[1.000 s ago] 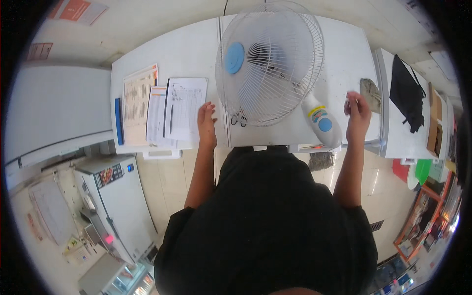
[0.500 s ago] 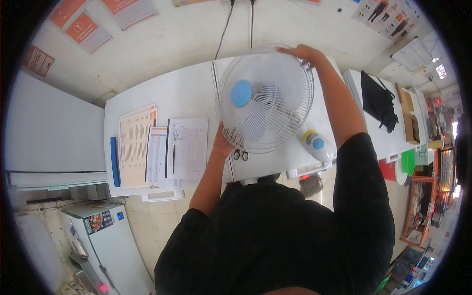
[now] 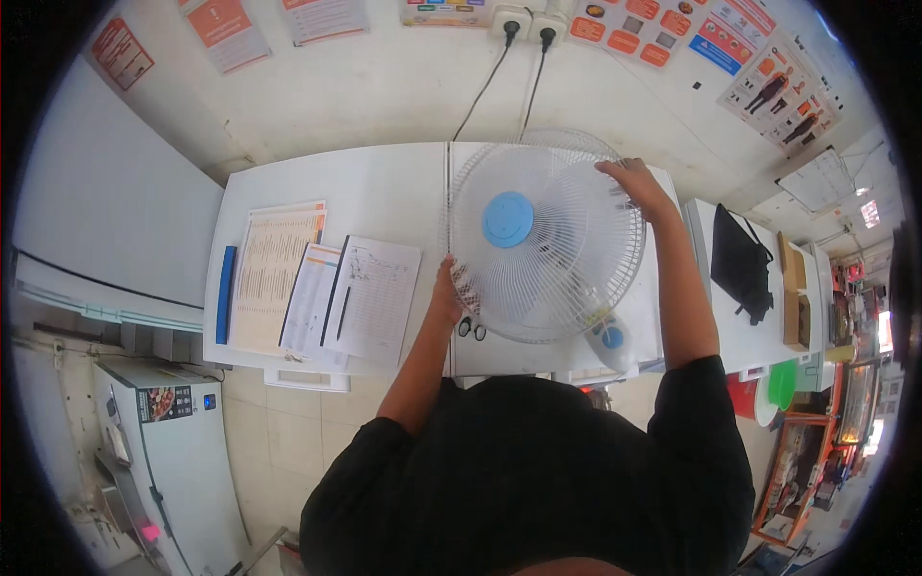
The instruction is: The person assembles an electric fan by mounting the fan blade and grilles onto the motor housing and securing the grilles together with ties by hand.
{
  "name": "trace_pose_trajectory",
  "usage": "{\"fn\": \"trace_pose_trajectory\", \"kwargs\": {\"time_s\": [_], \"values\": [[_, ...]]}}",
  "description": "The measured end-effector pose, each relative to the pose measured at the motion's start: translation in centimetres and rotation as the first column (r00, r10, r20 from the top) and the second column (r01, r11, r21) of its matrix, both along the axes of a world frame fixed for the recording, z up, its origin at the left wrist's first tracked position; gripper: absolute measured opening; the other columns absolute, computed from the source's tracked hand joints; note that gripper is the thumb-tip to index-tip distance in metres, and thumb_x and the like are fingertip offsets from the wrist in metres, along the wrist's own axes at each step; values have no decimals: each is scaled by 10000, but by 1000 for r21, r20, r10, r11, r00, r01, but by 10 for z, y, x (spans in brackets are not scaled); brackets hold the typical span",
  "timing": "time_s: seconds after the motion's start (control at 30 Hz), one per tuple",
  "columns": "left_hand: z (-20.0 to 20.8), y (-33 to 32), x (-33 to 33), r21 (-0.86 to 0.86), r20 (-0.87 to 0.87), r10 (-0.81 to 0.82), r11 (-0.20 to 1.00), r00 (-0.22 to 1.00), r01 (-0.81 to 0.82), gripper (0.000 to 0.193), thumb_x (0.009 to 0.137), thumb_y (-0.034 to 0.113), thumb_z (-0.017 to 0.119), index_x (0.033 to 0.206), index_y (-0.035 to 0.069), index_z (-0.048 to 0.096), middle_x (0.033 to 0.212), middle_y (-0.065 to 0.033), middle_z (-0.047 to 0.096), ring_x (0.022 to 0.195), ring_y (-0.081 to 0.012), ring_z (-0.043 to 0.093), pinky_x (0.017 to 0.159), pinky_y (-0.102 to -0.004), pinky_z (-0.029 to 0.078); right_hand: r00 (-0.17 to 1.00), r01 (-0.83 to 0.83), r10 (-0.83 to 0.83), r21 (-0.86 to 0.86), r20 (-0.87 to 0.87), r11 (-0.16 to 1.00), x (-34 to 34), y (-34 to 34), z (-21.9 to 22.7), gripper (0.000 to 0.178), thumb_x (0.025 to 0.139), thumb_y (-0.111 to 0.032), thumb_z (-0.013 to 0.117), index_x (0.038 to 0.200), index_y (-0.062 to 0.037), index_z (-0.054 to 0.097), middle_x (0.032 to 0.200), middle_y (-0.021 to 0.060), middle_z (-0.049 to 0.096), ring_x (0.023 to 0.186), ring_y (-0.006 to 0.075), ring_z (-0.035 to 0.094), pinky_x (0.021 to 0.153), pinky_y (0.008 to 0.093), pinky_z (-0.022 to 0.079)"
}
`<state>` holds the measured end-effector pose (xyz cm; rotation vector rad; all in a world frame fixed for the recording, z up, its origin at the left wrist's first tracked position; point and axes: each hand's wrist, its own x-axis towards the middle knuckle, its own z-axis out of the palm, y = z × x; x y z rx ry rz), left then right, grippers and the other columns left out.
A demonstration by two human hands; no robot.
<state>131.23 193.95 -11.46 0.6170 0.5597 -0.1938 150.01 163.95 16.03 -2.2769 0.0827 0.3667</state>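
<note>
An electric fan stands before me on the white worktop, its round wire grille (image 3: 567, 288) tilted up toward me with a light blue centre cap (image 3: 507, 220). My left hand (image 3: 448, 293) grips the lower left rim of the grille, its thumb pointing up. At the upper right rim, my right hand (image 3: 639, 187) curls its fingers around the wires. Below the grille shows the fan's white base (image 3: 612, 353) with a blue round part; the stand between them is partly hidden. Black-handled scissors (image 3: 472, 328) lie next to my left hand, their blades hidden.
Left on the white worktop (image 3: 384, 182) lie printed sheets (image 3: 274, 278), a form (image 3: 389, 288) with a pen (image 3: 343, 312), and a blue binder edge (image 3: 226, 293). Two plugs (image 3: 529, 35) with cords sit in the wall. A black bag (image 3: 740, 259) and cardboard box (image 3: 794, 293) are at right.
The fan's grille has turned to face me more squarely, and both hands have stayed on its rim. My view has shifted, showing more of the wall and the plugs.
</note>
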Motion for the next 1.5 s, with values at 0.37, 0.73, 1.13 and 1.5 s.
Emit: {"fn": "trace_pose_trajectory", "kwargs": {"time_s": [0.37,0.73,1.13,1.5], "values": [[161,49,-18,503,263,129,828,956,-250,694,945,475,657,1500,149,394,1439,-97,498,1271,-290,505,1025,-465,460,922,-100,-94,465,375,880,-82,-50,2,650,929,-428,680,1349,47,541,1269,130,548,1194,235,538,982,357,460],[278,42,61,882,169,-367,471,915,27,714,859,412,803,1397,75,476,1261,-85,582,1117,-238,569,947,-423,464,870,305,-485,867,-85,395,-154,-101,-141,561,985,-450,600,1382,-60,527,1231,100,616,1108,215,604,950,359,495],[297,-92,159,982,-145,-724,-25,674,185,1079,672,547,887,1470,-15,428,1342,-230,597,1192,-334,604,957,-440,502,796,448,-433,893,-423,-50,-241,-90,-260,559,1026,-460,417,1363,-29,530,1326,117,614,1229,284,573,1074,419,428],[276,-137,154,967,-223,-783,-99,581,237,965,660,524,906,1361,-30,540,1270,-215,614,1176,-309,601,989,-399,484,838,469,-443,835,-319,287,-256,-128,-304,393,1090,-324,329,1201,-31,567,1117,68,611,1015,208,551,975,362,416]]}}
